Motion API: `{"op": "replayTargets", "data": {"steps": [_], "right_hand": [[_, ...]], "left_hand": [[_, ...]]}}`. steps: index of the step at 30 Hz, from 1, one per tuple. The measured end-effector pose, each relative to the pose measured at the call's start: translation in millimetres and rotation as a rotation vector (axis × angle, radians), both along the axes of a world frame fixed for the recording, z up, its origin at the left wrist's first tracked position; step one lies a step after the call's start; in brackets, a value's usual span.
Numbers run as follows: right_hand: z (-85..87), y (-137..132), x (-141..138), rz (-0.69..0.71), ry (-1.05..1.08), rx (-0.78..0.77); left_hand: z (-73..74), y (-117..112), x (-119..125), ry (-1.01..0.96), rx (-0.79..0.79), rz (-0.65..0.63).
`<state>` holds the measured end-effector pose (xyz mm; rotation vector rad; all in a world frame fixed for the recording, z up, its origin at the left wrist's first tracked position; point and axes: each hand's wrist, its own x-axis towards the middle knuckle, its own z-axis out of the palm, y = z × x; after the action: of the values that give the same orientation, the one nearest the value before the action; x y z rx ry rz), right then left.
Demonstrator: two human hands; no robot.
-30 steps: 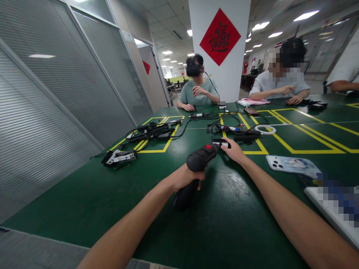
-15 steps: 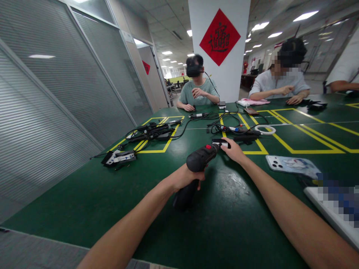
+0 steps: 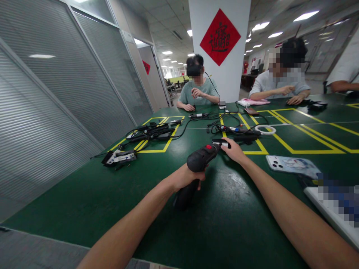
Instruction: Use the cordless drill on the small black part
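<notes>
My left hand (image 3: 190,176) is wrapped round the grip of a black cordless drill (image 3: 199,158) with a red switch on top. The drill points away from me and to the right. Its front end meets a small black and white part (image 3: 221,143), which my right hand (image 3: 233,150) grips between thumb and fingers from the right side. The drill's chuck covers some of that part, so I cannot make out the bit or where it touches. Both hands are just above the green table (image 3: 157,194).
Black cables and devices (image 3: 154,131) lie within yellow tape at the left. Black and white parts (image 3: 119,157) sit nearer. Tangled cables and tools (image 3: 237,130), a white ring (image 3: 265,129) and a phone (image 3: 291,166) are at the right. Two people sit across the table.
</notes>
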<state>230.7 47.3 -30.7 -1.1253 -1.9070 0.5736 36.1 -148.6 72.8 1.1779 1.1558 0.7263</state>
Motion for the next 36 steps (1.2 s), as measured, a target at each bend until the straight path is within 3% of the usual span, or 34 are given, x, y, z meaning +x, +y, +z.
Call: {"op": "replayTargets", "data": {"steps": [36], "right_hand": [[1.1,-1.7,-5.5,-0.052,0.006,0.005]], "left_hand": [[-2.1,0.9,-5.5,0.082,0.109,-0.057]]}}
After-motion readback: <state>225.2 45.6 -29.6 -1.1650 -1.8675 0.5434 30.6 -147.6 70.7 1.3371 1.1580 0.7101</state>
